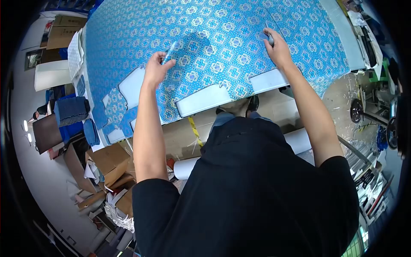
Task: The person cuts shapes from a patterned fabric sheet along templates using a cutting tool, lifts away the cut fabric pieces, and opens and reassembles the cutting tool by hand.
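Note:
A blue patterned fabric sheet (pixel 222 51) covers most of the table, with pieces cut out along its near edge. On the left, my left hand (pixel 157 70) is closed around a slim, pale blue, shiny piece (pixel 170 52) whose kind I cannot make out. Further right, my right hand (pixel 279 50) grips a small grey-handled tool (pixel 270 40) over the sheet. Its tip is too fine to tell. A thin dark line runs across the sheet just beyond that hand.
White tabletop (pixel 203 100) shows through the cut-outs. Folded dark blue cloth (pixel 72 111) lies at the left, above cardboard boxes (pixel 109 160). A white roll (pixel 185 169) is under the table. Metal wheels (pixel 356 110) and scraps are at the right.

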Demonstrator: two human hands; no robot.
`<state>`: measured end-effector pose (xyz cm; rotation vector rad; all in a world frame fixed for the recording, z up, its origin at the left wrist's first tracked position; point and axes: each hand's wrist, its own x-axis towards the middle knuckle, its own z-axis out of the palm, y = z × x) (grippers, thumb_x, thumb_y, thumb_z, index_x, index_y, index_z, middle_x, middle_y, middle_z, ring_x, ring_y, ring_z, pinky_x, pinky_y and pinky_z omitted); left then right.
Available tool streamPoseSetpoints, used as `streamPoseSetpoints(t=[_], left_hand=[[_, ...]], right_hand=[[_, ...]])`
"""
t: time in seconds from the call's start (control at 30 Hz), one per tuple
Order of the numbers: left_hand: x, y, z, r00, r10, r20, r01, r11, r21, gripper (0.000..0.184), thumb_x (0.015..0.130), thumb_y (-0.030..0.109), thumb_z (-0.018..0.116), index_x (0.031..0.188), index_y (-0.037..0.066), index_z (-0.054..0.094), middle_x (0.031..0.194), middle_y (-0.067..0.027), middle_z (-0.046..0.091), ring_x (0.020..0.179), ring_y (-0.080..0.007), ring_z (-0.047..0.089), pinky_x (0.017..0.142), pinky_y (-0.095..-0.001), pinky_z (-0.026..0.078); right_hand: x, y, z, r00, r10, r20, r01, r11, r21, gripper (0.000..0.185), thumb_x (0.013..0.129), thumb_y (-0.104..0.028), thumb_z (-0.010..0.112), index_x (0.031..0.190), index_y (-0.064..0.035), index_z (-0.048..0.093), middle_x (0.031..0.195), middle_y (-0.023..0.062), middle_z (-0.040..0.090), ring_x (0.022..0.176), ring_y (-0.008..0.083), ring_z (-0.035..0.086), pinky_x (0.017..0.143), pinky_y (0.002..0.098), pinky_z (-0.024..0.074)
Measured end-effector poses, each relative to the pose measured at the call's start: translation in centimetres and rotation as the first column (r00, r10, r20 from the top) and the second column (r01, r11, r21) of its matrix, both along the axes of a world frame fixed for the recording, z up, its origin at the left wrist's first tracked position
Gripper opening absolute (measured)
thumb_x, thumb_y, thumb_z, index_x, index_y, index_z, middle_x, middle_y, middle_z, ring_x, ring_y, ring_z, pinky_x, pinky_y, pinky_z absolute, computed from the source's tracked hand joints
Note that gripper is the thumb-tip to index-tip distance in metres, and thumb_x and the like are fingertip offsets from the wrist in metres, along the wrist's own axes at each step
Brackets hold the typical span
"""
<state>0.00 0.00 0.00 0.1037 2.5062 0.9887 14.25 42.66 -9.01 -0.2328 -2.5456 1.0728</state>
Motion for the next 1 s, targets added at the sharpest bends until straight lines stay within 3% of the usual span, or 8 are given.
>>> streamPoseSetpoints(t=[0.2,0.27,0.33,0.4,0.53,0.67,0.77,1.0], left_hand=[[3.0,-8.6,3.0,0.878,0.411,-0.245,-0.341,0.897,0.282,0.049,0.087,0.014,0.084,0.124,-0.006,0.059,0.112,-0.0122,0.07,0.097,-0.0156,0.065,0.081,-0.0297,0.053],[2.3,-14.2,1.5,0.834,0.461,-0.304,-0.441,0.887,0.135,0.056,0.085,0.016,0.087,0.128,-0.005,0.058,0.113,-0.0135,0.07,0.096,-0.0159,0.066,0.082,-0.0289,0.054],[4.1,-16.0,2.3,0.87,0.376,-0.319,-0.468,0.835,-0.289,0.084,0.083,0.035,0.089,0.144,-0.009,0.05,0.13,-0.0214,0.066,0.115,-0.0281,0.065,0.099,-0.0389,0.05],[4.3,-19.4,-2.1,0.828,0.144,-0.542,-0.526,0.535,-0.661,0.08,0.085,0.041,0.084,0.142,-0.006,0.052,0.131,-0.0272,0.063,0.122,-0.0379,0.06,0.105,-0.0472,0.047],[4.9,-13.3,-5.6,0.827,0.159,-0.539,-0.334,0.911,-0.242,0.081,0.09,0.042,0.078,0.148,-0.005,0.047,0.142,-0.0315,0.054,0.133,-0.0467,0.049,0.115,-0.0534,0.036],[7.4,-0.4,-7.2,0.879,0.01,-0.477,-0.044,0.997,-0.061,0.075,0.091,0.036,0.077,0.149,-0.001,0.048,0.16,-0.0333,0.031,0.149,-0.05,0.028,0.122,-0.0573,0.025],[9.8,8.0,-8.0,0.86,-0.153,-0.487,0.005,0.956,-0.292,0.076,0.096,0.044,0.067,0.154,0.002,0.043,0.164,-0.0346,0.024,0.153,-0.0549,0.016,0.124,-0.0655,0.01],[10.8,13.1,-7.5,0.871,-0.101,-0.481,-0.141,0.887,-0.44,0.07,0.101,0.048,0.059,0.157,0.01,0.042,0.164,-0.0288,0.027,0.155,-0.0492,0.017,0.125,-0.0621,0.012]], right_hand=[[1.3,2.2,-0.4,0.992,-0.125,-0.017,0.125,0.992,-0.003,0.042,0.096,-0.012,0.068,0.138,-0.0144,0.061,0.135,0.0139,0.065,0.118,0.0346,0.066,0.096,0.04,0.0553],[0.4,2.1,0.1,0.99,-0.134,-0.043,0.135,0.991,0.012,0.042,0.096,-0.012,0.068,0.138,-0.0137,0.061,0.136,0.0138,0.065,0.119,0.0346,0.066,0.097,0.0401,0.0553],[1.1,1.9,0.2,0.989,-0.144,-0.029,0.145,0.989,0.024,0.042,0.096,-0.013,0.068,0.138,-0.0132,0.061,0.136,0.0138,0.065,0.119,0.0344,0.066,0.097,0.0403,0.0553],[1.2,1.9,-0.1,0.987,-0.158,-0.027,0.159,0.986,0.045,0.042,0.096,-0.013,0.068,0.138,-0.0127,0.061,0.136,0.0138,0.065,0.117,0.0344,0.066,0.095,0.0407,0.0559],[1.3,1.2,0.6,0.985,-0.169,0.036,0.168,0.985,0.024,0.04,0.096,-0.012,0.067,0.136,-0.0126,0.061,0.136,0.0131,0.065,0.117,0.0359,0.066,0.095,0.0413,0.0564],[1.2,0.6,1.0,0.981,-0.186,0.063,0.186,0.982,0.002,0.039,0.098,-0.01,0.066,0.136,-0.0119,0.06,0.138,0.0143,0.065,0.123,0.0353,0.064,0.102,0.0399,0.0526],[1.9,-1.1,0.4,0.993,-0.112,0.047,0.108,0.99,0.085,0.04,0.097,-0.009,0.066,0.137,-0.0113,0.06,0.142,0.0169,0.062,0.127,0.0377,0.062,0.104,0.0417,0.0515],[2.9,-5.7,1.1,0.975,0.214,0.063,-0.211,0.976,-0.044,0.039,0.1,-0.011,0.066,0.138,-0.0108,0.06,0.144,0.0202,0.06,0.135,0.0402,0.056,0.122,0.0522,0.0363]])
